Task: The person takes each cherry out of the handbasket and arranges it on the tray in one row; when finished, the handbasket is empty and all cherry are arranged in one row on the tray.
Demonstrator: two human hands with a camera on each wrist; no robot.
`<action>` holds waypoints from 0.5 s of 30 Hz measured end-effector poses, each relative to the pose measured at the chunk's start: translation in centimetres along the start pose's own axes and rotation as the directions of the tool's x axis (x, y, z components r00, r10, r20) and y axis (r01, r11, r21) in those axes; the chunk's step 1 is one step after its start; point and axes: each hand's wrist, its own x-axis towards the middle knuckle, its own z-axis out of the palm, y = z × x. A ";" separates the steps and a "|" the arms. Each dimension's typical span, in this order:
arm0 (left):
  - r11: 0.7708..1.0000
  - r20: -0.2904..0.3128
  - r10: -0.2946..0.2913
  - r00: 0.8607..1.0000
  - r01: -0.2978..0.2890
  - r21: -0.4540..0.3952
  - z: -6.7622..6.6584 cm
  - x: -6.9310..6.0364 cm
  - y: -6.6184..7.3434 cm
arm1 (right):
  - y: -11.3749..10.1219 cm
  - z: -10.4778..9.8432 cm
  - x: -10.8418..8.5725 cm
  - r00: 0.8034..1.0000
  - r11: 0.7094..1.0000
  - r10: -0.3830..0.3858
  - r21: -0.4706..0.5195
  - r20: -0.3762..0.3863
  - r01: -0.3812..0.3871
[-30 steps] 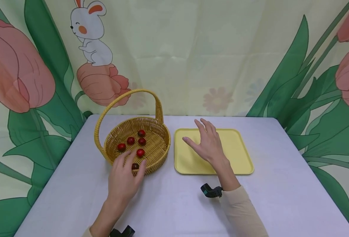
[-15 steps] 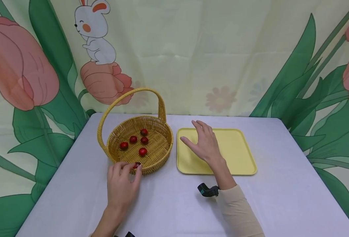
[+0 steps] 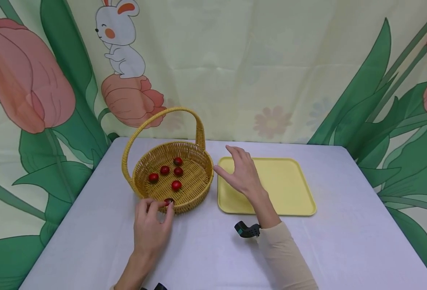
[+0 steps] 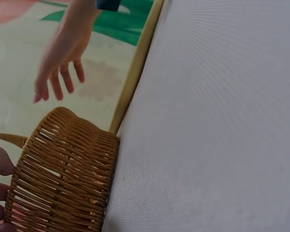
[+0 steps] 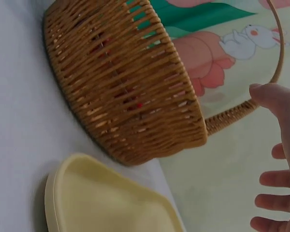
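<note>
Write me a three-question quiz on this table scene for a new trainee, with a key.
1. How many red fruits show in the head view, counting the one that the left hand pinches?
2. True or false: the right hand holds nothing, its fingers spread.
3. Pick one: in the head view, the yellow tray lies
a) inside the wicker basket
b) to the right of the wicker basket
c) to the left of the wicker basket

Key: 1. Six. 2. True. 3. b.
</note>
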 end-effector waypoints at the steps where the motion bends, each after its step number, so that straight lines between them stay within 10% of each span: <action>1: 1.000 0.000 -0.002 1.000 0.002 -0.001 0.0 0.0 0.0 | -0.2 0.1 0.1 1.000 1.000 -0.003 0.004 0.004 0.003; 15: 1.000 -0.022 -0.024 0.999 0.024 0.013 0.2 -0.3 -0.5 | -3.9 2.9 1.6 0.991 0.988 -0.123 0.098 0.052 0.117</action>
